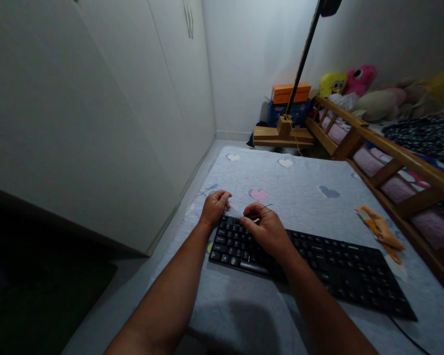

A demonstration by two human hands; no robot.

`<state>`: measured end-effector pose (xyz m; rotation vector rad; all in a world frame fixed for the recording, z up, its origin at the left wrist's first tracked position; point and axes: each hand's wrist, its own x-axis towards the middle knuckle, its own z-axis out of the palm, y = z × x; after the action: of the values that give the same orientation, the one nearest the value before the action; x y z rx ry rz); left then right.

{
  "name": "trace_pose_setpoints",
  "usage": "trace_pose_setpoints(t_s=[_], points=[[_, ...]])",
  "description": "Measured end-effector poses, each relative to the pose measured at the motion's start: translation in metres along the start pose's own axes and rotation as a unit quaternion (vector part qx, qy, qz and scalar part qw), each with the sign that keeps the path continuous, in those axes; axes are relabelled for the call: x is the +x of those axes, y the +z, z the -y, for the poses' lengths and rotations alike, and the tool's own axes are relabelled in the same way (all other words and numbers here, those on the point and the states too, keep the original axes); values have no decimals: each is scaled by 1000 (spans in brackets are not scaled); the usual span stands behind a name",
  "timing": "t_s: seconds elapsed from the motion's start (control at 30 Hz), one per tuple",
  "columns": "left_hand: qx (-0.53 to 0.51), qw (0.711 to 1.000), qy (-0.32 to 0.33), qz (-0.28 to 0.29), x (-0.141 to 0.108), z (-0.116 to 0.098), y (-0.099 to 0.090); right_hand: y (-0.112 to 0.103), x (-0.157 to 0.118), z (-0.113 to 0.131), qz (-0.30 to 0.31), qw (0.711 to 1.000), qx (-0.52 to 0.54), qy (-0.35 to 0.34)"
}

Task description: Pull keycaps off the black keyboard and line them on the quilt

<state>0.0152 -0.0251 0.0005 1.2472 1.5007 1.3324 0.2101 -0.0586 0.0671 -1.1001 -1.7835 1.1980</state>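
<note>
A black keyboard [333, 266] lies slanted across the cloth-covered surface, its keys facing up. At its upper left corner, my left hand [215, 206] is closed with the fingertips pinched together; what they hold, if anything, is too small to make out. My right hand [267, 229] hovers over the keyboard's upper left part, closed on a thin dark wire-like piece [267, 206] that sticks out past the fingers. The right forearm crosses in front of the middle keys and hides some of them.
Orange-handled scissors [377, 230] lie on an orange-tan cloth [390, 239] at the right. A wooden bed rail [395, 140] runs along that side, with plush toys behind it. White cabinets [107, 98] stand left. A pole on a wooden base [266, 134] is beyond the far edge.
</note>
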Motion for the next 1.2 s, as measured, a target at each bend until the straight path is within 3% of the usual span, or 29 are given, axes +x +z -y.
trace_pose_setpoints(t_s=[0.47, 1.2], points=[[-62, 997, -18, 32, 4, -3, -19, 17, 13, 0, 43, 998, -52, -12], [-63, 996, -40, 54, 3, -1, -18, 26, 17, -2, 36, 997, -62, -7]])
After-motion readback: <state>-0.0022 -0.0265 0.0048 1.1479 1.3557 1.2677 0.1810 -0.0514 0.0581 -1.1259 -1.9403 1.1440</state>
